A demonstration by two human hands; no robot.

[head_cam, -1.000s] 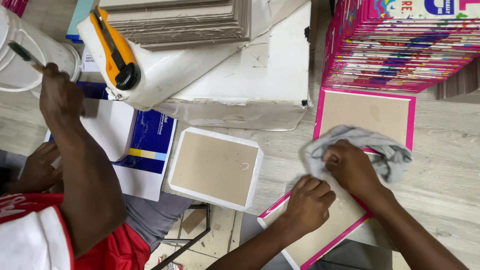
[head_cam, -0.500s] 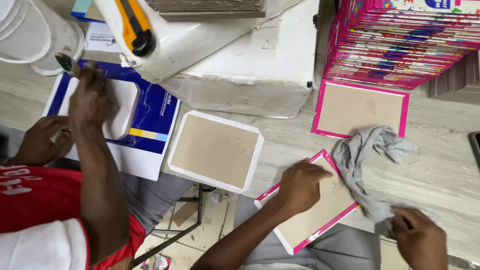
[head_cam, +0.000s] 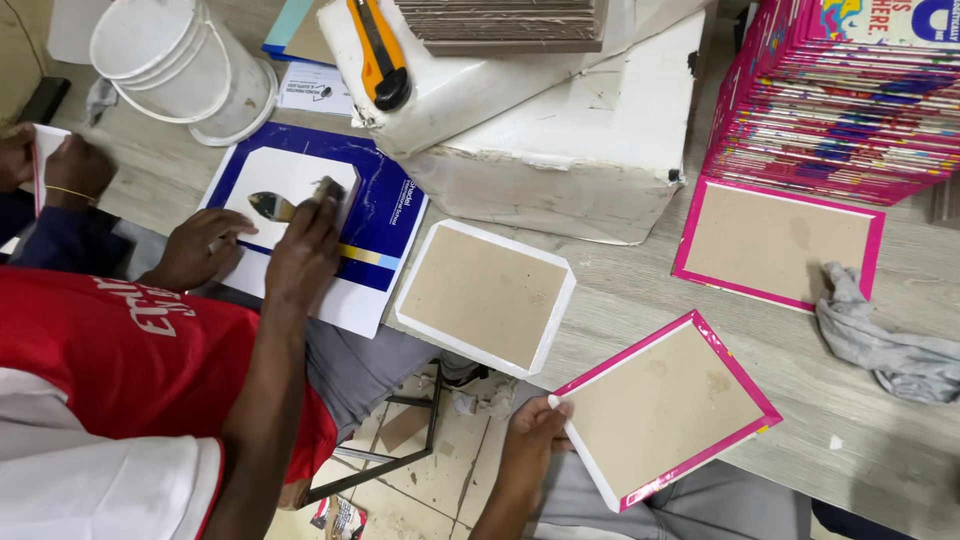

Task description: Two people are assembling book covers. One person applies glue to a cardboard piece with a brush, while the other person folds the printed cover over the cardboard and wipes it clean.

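in the head view, a pink-edged board (head_cam: pixel 665 410) is laid face down at the near edge of the bench (head_cam: pixel 640 290), overhanging it, seemingly so its corner can be reached. that corner is pinched by the left hand (head_cam: pixel 535 432), fingers closed on the white edge. the right hand is not seen. a grey rag (head_cam: pixel 885 340) is left by the right edge, beside another pink board (head_cam: pixel 780 243).

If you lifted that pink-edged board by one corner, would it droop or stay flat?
The pink-edged board would probably stay flat: the left hand holds only one corner and it juts past the table edge without sagging. It looks thin, so likely light and easy to slide.
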